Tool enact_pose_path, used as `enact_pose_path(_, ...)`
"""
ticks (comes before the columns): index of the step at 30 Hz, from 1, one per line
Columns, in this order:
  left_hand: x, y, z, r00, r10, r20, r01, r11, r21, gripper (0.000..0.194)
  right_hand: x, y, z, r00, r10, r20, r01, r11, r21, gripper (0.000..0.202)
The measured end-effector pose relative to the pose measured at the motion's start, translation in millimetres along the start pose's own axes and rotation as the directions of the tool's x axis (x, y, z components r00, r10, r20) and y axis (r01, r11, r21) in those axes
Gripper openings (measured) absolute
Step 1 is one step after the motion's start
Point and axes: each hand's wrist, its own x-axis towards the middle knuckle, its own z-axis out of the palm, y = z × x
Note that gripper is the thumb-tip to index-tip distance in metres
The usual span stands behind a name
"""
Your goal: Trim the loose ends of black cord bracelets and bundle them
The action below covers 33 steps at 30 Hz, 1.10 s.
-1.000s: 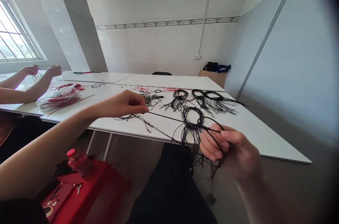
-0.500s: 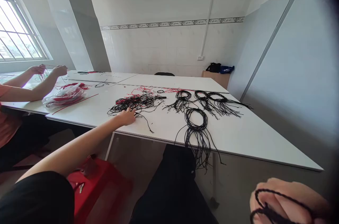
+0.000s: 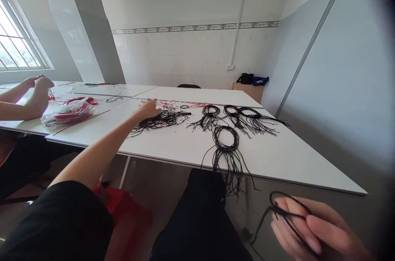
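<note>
My left hand (image 3: 147, 109) reaches over the left part of a tangled pile of black cords (image 3: 165, 119), its fingers apart; whether it touches the strands I cannot tell. Low at the right, off the table's front edge, my right hand (image 3: 308, 226) is closed on a looped black cord (image 3: 285, 212), with a loose end hanging down. Between the hands lies a coiled bundle of black cords (image 3: 226, 148), its loose ends draping over the table edge. More coiled black bundles (image 3: 210, 109) rest behind it.
Red cords (image 3: 197, 105) and a small black ring (image 3: 184, 107) lie behind the pile on the white table (image 3: 293, 158). At the left, a co-worker's hands (image 3: 41, 84) hold red cord near a plastic bag (image 3: 69, 115). A red stool (image 3: 126, 211) stands below.
My left hand has moved from the pile's front edge to its far left side. My right hand has risen and turned, showing more of the cord. The co-worker's hands have come closer together.
</note>
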Motion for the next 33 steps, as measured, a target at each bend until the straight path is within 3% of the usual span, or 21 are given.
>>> enact_pose_path(3, -48, 55, 34.9, 0.978, 0.052, 0.202, -0.040, 0.997, -0.065, 0.027, 25, -5, 13, 0.998, -0.048, 0.031, 0.048, 0.999, -0.002, 0.033)
enact_pose_path(5, -90, 94, 61.7, 0.919, 0.184, 0.349, -0.085, 0.956, -0.280, 0.034, 41, -3, 23, 0.994, -0.112, 0.008, 0.113, 0.993, -0.046, 0.028)
enact_pose_path(7, -130, 125, 85.0, 0.880, 0.298, 0.370, -0.066, 0.848, -0.526, 0.043, 52, 2, 33, 0.992, -0.122, 0.032, 0.123, 0.991, -0.044, 0.027)
enact_pose_path(9, -159, 143, 102.9, 0.895, 0.302, 0.330, 0.036, 0.687, -0.726, 0.048, 58, 6, 43, 0.993, -0.093, 0.078, 0.094, 0.996, -0.005, 0.027)
enact_pose_path(13, -177, 150, 123.2, 0.942, 0.202, 0.269, 0.183, 0.365, -0.913, 0.033, 59, 11, 57, 0.988, -0.053, 0.148, 0.041, 0.996, 0.082, 0.025)
enact_pose_path(18, -181, 155, 121.0, 0.962, 0.147, 0.231, 0.203, 0.185, -0.961, 0.018, 48, 7, 63, 0.975, -0.081, 0.207, 0.099, 0.992, -0.077, 0.025)
enact_pose_path(23, -195, 167, 108.6, 0.979, 0.064, 0.196, 0.186, 0.134, -0.973, 0.013, 36, 0, 72, 0.982, -0.148, 0.117, 0.179, 0.930, -0.321, 0.026)
enact_pose_path(28, -202, 174, 103.2, 0.987, 0.034, 0.159, 0.154, 0.118, -0.981, 0.012, 27, -5, 78, 0.980, -0.174, 0.098, 0.199, 0.878, -0.434, 0.023)
enact_pose_path(33, -205, 178, 100.0, 0.992, -0.038, 0.121, 0.127, 0.259, -0.958, 0.016, 22, -9, 80, 0.938, -0.347, 0.009, 0.312, 0.832, -0.459, 0.008)
